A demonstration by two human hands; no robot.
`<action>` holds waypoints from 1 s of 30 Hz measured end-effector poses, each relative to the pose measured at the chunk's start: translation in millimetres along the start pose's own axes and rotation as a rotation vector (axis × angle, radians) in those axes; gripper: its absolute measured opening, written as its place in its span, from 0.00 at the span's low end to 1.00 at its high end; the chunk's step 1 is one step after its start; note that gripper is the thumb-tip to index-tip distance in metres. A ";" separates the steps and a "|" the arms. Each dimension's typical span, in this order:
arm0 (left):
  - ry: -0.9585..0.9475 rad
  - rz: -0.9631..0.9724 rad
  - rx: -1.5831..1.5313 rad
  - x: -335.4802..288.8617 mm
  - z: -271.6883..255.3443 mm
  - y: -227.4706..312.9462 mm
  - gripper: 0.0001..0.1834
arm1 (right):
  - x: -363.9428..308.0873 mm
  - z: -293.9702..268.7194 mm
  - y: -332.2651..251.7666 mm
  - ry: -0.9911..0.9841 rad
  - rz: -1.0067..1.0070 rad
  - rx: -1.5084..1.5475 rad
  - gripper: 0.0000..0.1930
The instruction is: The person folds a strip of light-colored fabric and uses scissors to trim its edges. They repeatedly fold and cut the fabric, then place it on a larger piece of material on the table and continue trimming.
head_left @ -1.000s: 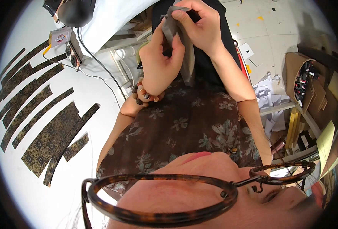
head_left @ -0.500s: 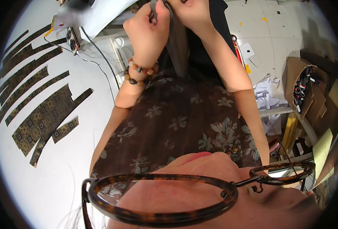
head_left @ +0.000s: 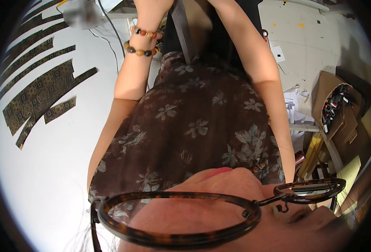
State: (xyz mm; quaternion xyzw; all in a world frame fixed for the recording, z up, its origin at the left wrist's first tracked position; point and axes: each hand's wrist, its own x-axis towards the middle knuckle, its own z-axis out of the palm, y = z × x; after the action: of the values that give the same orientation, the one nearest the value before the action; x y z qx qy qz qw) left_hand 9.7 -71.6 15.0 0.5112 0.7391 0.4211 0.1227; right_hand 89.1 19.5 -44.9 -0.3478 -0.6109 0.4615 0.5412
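Observation:
My left hand [head_left: 152, 9] reaches up to the top edge, and only its back and wrist show there. Its fingers are cut off by the frame. Two beaded bracelets [head_left: 143, 51] circle that wrist. My right forearm [head_left: 252, 48] runs up to the top edge, where the hand is out of the picture. Between my arms hangs a long dark grey strip [head_left: 182, 31], its lower end near my lap. Its upper end leaves the frame beside my left hand, so any hold on it is hidden.
At left, several black-and-gold patterned fabric pieces [head_left: 40, 94] lie on a white table [head_left: 63, 176], with cables [head_left: 112, 23] near its far edge. At right, an open cardboard box [head_left: 319, 98] holds small dark items, with crumpled white material [head_left: 295, 107] beside it.
Both hands have moved farther up, taking their fingers out of the frame. The grey strip has shifted left and up. The table pieces also sit higher in the picture.

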 end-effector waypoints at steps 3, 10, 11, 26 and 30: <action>-0.049 -0.106 0.083 -3.3 -6.1 -12.2 0.12 | -0.2 7.5 0.8 0.041 -0.037 0.039 0.19; -0.113 -0.083 0.130 -26.0 -6.9 -11.0 0.13 | -0.3 4.8 2.6 0.078 -0.079 -0.056 0.20; -0.120 -0.101 0.111 -27.6 -6.0 -7.4 0.12 | 2.7 7.7 5.4 0.085 -0.069 -0.074 0.20; -0.159 -0.109 -0.029 -35.8 -11.8 4.0 0.10 | 3.6 -5.4 9.7 0.001 -0.041 0.029 0.20; 0.040 0.100 0.167 -8.2 -1.4 4.3 0.14 | 1.9 -9.9 7.4 0.018 -0.047 0.063 0.19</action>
State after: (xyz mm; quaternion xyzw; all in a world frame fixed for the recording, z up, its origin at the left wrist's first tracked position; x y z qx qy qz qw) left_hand 15.4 -78.8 17.0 0.5473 0.7475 0.3738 0.0435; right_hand 97.9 25.6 -51.3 -0.3203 -0.5990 0.4646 0.5681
